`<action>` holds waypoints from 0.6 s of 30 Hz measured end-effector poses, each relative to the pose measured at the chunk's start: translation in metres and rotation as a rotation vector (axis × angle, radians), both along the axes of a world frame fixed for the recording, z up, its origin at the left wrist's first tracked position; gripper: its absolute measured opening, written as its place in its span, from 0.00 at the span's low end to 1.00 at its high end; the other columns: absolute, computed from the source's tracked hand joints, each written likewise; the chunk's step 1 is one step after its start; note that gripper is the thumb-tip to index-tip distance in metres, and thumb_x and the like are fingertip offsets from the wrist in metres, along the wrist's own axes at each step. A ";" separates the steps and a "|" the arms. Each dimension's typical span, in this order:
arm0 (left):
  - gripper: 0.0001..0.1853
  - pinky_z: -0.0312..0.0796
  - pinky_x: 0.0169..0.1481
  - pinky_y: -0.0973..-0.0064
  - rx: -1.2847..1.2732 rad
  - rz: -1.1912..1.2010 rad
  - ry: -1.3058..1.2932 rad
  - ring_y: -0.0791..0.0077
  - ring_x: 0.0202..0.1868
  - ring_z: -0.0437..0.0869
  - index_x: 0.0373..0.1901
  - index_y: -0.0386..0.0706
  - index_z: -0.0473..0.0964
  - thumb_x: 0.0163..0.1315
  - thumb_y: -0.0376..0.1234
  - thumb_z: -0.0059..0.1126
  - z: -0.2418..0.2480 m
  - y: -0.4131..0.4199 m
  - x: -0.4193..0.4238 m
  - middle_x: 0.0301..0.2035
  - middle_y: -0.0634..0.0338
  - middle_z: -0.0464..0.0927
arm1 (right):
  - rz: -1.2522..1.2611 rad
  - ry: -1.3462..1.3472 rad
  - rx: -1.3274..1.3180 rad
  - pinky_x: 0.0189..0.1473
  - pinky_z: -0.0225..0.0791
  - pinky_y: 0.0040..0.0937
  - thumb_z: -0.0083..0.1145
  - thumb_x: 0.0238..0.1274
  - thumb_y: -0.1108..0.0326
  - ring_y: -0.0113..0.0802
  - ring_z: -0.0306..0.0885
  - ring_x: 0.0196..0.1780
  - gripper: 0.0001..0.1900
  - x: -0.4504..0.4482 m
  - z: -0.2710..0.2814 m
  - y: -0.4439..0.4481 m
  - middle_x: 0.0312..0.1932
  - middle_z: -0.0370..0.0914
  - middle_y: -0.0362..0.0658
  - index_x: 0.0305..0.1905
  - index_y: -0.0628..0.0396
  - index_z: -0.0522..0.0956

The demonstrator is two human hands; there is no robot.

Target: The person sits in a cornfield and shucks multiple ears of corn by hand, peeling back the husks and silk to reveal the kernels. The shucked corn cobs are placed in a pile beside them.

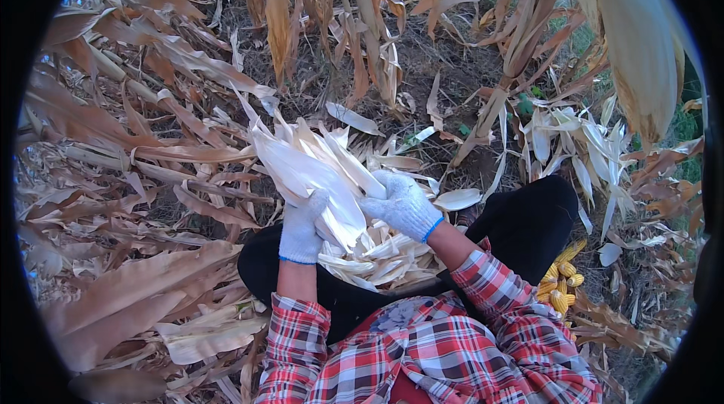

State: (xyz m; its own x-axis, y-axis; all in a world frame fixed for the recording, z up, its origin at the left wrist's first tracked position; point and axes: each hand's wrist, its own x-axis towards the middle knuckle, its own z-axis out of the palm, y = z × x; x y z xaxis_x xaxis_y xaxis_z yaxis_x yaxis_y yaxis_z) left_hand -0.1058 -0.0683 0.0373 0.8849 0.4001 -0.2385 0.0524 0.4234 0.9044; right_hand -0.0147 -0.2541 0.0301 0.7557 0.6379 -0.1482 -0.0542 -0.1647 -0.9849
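Both my hands wear white knit gloves with blue cuff edges. My left hand (302, 226) grips a bunch of pale, dry corn husks (308, 178) at its lower left side. Pinched in my right hand (399, 200) is a strip of husk (350, 166) on the right side of that bunch. The husk leaves fan up and away from me, and whether an ear lies inside is hidden. Under my hands, a heap of loose husks (384, 260) fills the space between my bent legs.
A pile of husked yellow corn ears (560, 285) lies on the ground at my right. Standing dry cornstalks (515, 48) rise ahead, one with a husked-over ear (639, 42) hanging at upper right. Fallen stalks and leaves (141, 285) cover the left. Stripped husks (594, 144) hang right of my knee.
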 end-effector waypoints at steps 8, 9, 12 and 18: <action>0.29 0.75 0.62 0.59 -0.088 0.222 -0.104 0.60 0.55 0.80 0.65 0.35 0.64 0.64 0.30 0.60 -0.003 0.042 -0.008 0.52 0.51 0.75 | 0.305 -0.200 -0.573 0.45 0.76 0.39 0.62 0.59 0.56 0.41 0.84 0.40 0.17 0.023 -0.065 -0.034 0.37 0.84 0.52 0.48 0.55 0.82; 0.28 0.75 0.62 0.59 -0.099 0.208 -0.104 0.60 0.55 0.80 0.65 0.35 0.64 0.64 0.31 0.59 -0.004 0.047 -0.010 0.52 0.51 0.75 | 0.374 -0.372 -0.892 0.47 0.77 0.42 0.60 0.59 0.57 0.45 0.85 0.42 0.17 0.029 -0.088 -0.042 0.41 0.84 0.55 0.49 0.54 0.82; 0.27 0.75 0.61 0.60 -0.030 0.183 -0.103 0.60 0.54 0.81 0.64 0.35 0.65 0.64 0.32 0.59 0.000 0.050 -0.013 0.52 0.51 0.76 | -0.105 -0.375 -0.545 0.44 0.78 0.41 0.61 0.60 0.58 0.45 0.85 0.42 0.19 0.035 -0.129 -0.065 0.42 0.83 0.51 0.53 0.55 0.80; 0.32 0.77 0.60 0.63 0.075 -0.078 -0.033 0.63 0.51 0.82 0.64 0.37 0.64 0.57 0.30 0.64 -0.005 0.035 -0.027 0.52 0.53 0.76 | 0.112 0.236 0.092 0.44 0.74 0.28 0.64 0.63 0.54 0.27 0.78 0.41 0.28 0.039 -0.012 -0.021 0.41 0.81 0.43 0.60 0.62 0.74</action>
